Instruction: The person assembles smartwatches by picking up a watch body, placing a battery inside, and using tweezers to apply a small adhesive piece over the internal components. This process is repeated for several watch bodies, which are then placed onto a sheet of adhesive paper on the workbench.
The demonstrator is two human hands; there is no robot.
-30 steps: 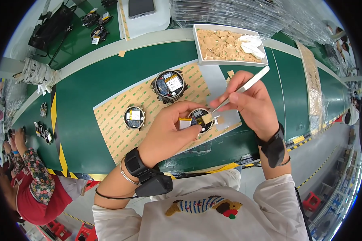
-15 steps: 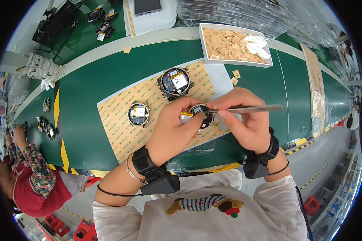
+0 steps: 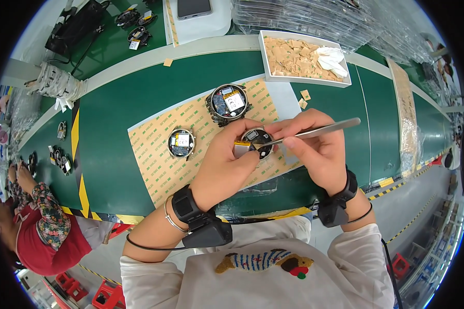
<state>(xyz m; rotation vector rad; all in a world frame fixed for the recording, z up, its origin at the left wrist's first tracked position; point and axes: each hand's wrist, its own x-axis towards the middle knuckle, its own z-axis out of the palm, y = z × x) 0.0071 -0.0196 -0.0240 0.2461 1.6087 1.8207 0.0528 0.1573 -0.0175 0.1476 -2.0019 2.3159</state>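
Opened watch case, round and dark inside, sits in the person's left hand, just above the lower right part of a tan sheet with green print; the left hand is closed around it, thumb beside a small silver-and-yellow battery; the right hand pinches metal tweezers, their tips pointing into the case.

Beneath everything runs a long bench with a dark green top, edged near the person with yellow and black tape; on the tan sheet stand a single open case and, farther back, a stack of cases; a white box of small tan squares and crumpled white material lies beyond, with two loose squares in front of it; clear plastic trays are piled at the back; around the bench is a grey-floored workroom with red stools and, at left, a co-worker in a red vest and floral sleeves.

Left-hand fingers are mostly hidden under the case; whether the tweezer tips touch or grip anything is too small to tell; a phone is cut off by the upper edge; what the co-worker handles is hard to make out; the far sides bend and blur toward the black rim.
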